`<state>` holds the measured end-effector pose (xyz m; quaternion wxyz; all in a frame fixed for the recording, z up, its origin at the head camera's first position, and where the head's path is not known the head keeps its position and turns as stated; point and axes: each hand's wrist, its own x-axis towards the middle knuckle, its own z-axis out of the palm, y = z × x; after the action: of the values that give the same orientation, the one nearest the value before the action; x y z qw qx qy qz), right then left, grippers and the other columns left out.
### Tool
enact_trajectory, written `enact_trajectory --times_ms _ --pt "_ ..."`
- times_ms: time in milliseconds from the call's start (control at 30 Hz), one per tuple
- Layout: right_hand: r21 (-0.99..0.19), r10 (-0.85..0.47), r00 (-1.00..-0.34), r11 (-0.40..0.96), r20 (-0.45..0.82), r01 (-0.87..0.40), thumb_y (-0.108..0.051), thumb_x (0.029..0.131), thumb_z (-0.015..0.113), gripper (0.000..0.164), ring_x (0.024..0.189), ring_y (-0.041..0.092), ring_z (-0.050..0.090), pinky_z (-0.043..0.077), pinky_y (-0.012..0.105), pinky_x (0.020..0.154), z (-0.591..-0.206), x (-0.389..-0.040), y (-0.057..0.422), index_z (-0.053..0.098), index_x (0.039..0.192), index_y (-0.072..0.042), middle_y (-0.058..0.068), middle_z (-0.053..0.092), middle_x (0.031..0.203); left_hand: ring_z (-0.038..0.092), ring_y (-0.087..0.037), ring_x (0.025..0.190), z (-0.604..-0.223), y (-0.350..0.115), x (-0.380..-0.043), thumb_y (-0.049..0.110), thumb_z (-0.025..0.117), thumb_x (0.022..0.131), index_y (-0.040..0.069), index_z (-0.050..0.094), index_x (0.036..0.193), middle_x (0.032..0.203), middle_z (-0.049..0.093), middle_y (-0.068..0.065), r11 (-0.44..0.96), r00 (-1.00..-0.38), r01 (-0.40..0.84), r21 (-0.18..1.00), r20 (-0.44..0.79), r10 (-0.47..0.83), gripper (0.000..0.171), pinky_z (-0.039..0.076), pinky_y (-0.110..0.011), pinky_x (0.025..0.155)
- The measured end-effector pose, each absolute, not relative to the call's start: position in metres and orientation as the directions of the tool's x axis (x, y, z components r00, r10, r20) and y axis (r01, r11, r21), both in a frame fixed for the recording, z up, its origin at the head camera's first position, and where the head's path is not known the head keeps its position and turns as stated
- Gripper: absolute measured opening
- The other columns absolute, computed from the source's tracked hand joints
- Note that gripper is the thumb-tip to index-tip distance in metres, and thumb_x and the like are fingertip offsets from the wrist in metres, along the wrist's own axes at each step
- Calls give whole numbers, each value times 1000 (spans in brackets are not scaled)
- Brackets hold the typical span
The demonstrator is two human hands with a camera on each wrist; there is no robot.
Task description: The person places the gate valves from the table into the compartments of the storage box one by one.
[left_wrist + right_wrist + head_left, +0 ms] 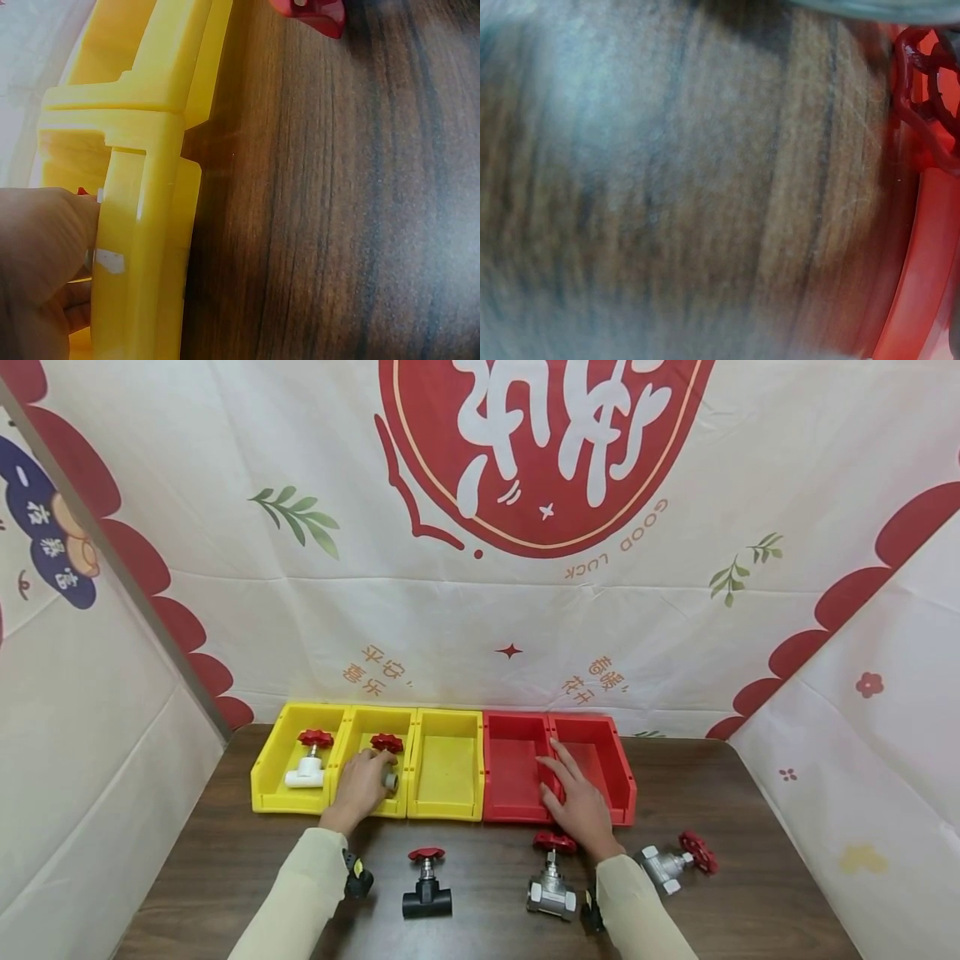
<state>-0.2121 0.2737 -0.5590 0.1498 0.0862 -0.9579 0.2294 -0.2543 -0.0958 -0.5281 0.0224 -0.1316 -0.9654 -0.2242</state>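
My left hand point(362, 783) reaches into the second yellow bin point(373, 718) from the left, fingers bent over a grey valve with a red handwheel point(386, 742). In the left wrist view the hand point(41, 259) is partly behind the yellow bin wall point(139, 225), which hides most of the valve. My right hand point(581, 806) hovers over the two red bins point(517, 814), fingers spread and holding nothing. Just below it a metal valve with a red handwheel point(552, 893) stands on the table. The right wrist view catches a red handwheel point(909, 97) beside a red bin wall point(922, 277).
A white valve with a red handwheel point(306, 773) lies in the leftmost yellow bin point(262, 777). A third yellow bin point(447, 808) adjoins the red ones. On the brown table point(225, 860) are a black valve point(427, 900) and, at right, another metal valve point(663, 867). Printed cloth point(465, 618) hangs behind.
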Motion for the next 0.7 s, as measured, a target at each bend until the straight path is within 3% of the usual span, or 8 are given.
enact_trajectory --times_ms 300,533,700 --pt "-412 -98 -939 880 329 -236 -23 82 73 61 48 9 42 41 24 47 -560 -212 275 48 137 -33 -15 18 156 53 -33 94 -528 -96 -254 3 81 72 7 66 112 103 58 -15 854 -961 275 442 113 251 42 42 -47 84" --pt "-417 -95 -940 878 329 -234 -23 82 73 60 49 10 43 42 25 47 -561 -213 275 50 137 -28 -16 17 156 53 -34 94 -528 -96 -253 3 81 72 7 66 112 103 57 -15 851 -960 279 446 116 253 43 42 -48 84" --pt "-417 -94 -943 880 318 -228 -23 82 73 61 51 10 43 42 25 49 -561 -212 275 49 137 -32 -17 17 156 53 -34 95 -528 -96 -252 3 82 72 6 65 113 105 57 -15 853 -961 277 442 116 252 44 42 -49 85"
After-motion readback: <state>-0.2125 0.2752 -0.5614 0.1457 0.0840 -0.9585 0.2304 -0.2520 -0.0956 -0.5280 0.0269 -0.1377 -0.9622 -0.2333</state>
